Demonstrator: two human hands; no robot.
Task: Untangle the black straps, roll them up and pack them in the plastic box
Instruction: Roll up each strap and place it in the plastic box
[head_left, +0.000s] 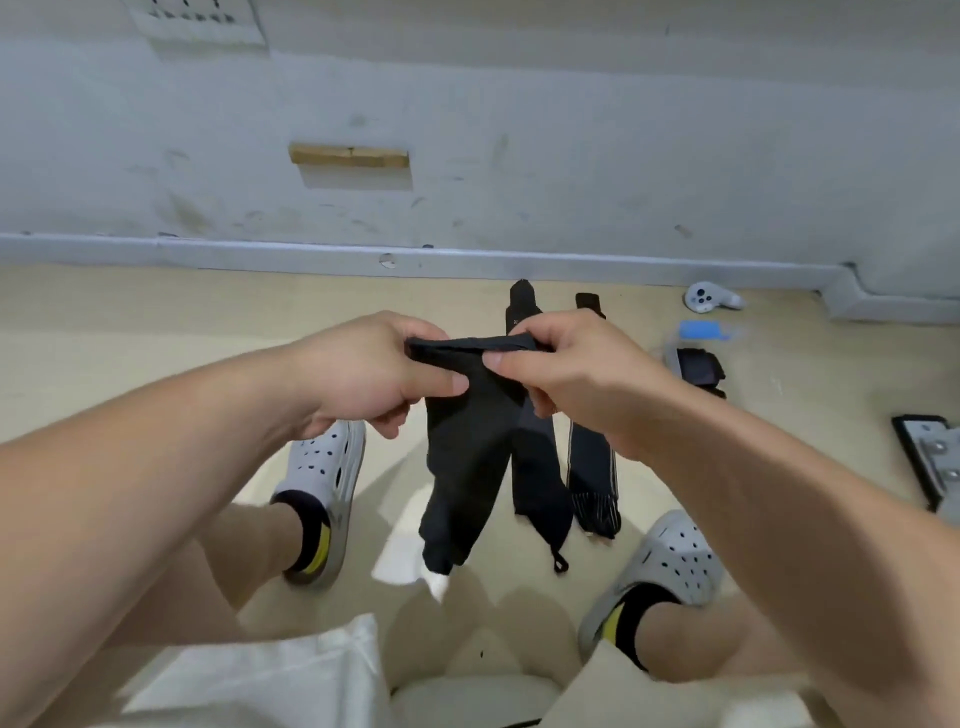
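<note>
The left hand (363, 374) and the right hand (571, 374) each have their grip clamped on the bunched top edge of 1 black strap (467, 457), which hangs down between the knees. On the floor behind it lie 2 more, a plain strap (540, 483) and a striped strap (592, 478), side by side. The plastic box (675, 358) sits on the floor further right, near the wall.

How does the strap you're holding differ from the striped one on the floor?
The held strap hangs, pinched by the left hand and right hand; the striped strap lies stretched on the floor. The held strap is plain black; the striped strap shows pale lines. Both are unrolled.
</note>
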